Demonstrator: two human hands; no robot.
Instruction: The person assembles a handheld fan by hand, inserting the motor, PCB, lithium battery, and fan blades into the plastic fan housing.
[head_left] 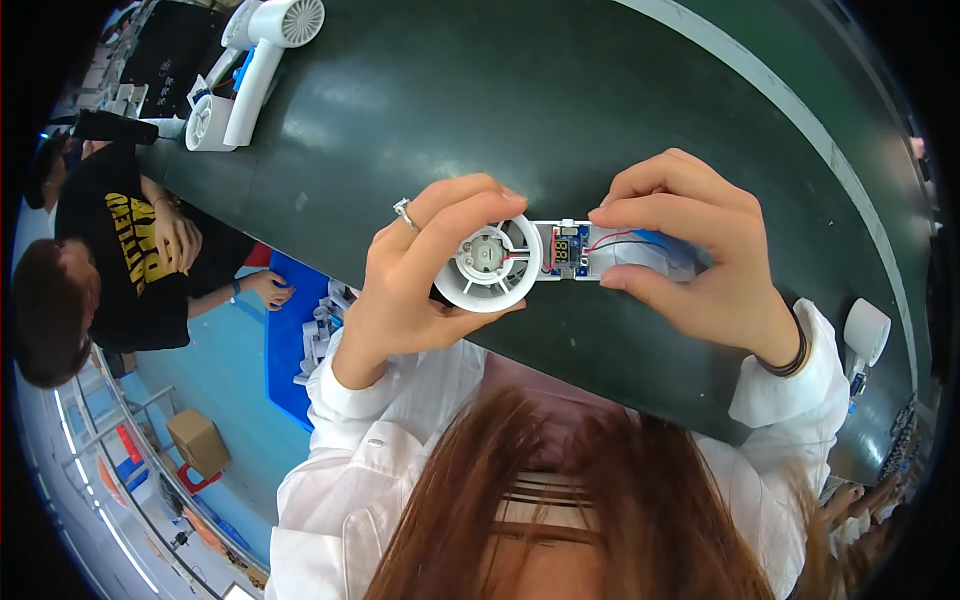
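Observation:
Between my hands, above the dark green table, is an opened white handheld fan [527, 222]. My left hand [415, 250] grips its round head, where a motor [487, 254] shows in the spoked ring. My right hand [695, 240] pinches the handle end, thumb and fingers on its two long edges. In the open handle lies a small blue circuit board [570, 251] with a display part. Red and black wires run from it towards a blue cylindrical battery [665, 250], partly hidden by my right fingers.
Several white fan pieces [262, 85] lie on the table [420, 110] at the far left. Another white fan head [866, 332] lies at the right. A blue bin [290, 385] with grey-white parts stands left of me. A person in a black shirt [120, 270] is at the left.

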